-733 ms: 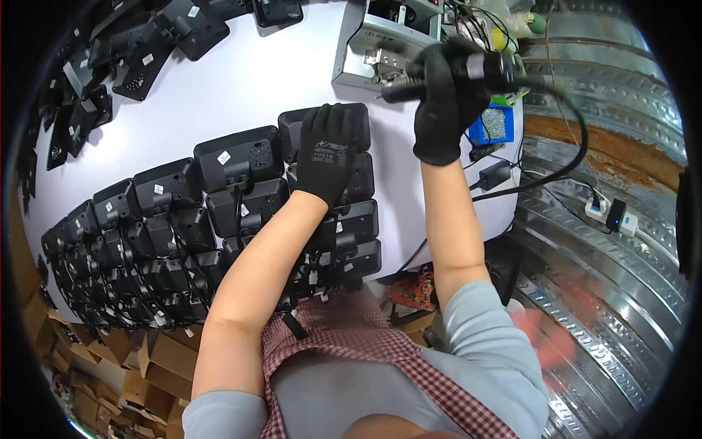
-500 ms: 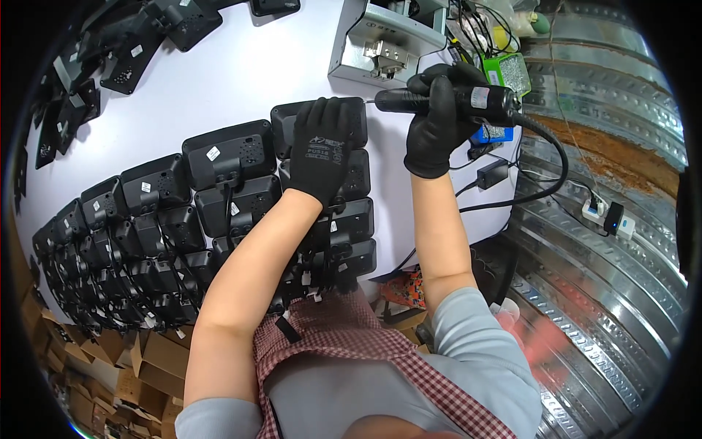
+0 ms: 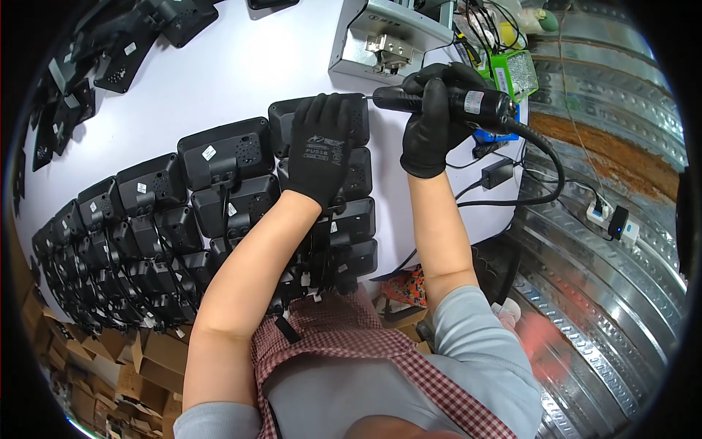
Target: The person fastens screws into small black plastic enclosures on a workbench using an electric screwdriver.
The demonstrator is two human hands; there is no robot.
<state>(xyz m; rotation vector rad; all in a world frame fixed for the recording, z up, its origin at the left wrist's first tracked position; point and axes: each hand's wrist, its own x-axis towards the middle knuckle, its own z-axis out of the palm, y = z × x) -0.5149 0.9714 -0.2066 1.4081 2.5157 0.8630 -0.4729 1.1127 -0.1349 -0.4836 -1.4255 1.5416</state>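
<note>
My left hand point(image 3: 320, 146), in a black glove, lies flat with fingers stretched over the back of a black flat-screen-like device point(image 3: 359, 121). Gripped in my black-gloved right hand point(image 3: 430, 135) is a black electric screwdriver point(image 3: 493, 107), held nearly level. Its thin bit points left and meets the device's upper right corner; whether it sits in a screw is too small to tell. My left hand hides much of the device's middle. A similar black device point(image 3: 245, 150) with a white label and a short stand lies to the left, back side up.
Rows of such devices with cables point(image 3: 172, 230) cover the near left of the white table point(image 3: 241, 66). Loose black parts point(image 3: 130, 58) lie far left. A metal fixture point(image 3: 387, 47) stands at the back, beside a green box point(image 3: 514, 73). The screwdriver's cord point(image 3: 561, 164) loops right, near a power adapter point(image 3: 497, 173).
The screwdriver and my right hand have shifted slightly left and up, bringing the bit onto the device's corner. My left hand stays on the device.
</note>
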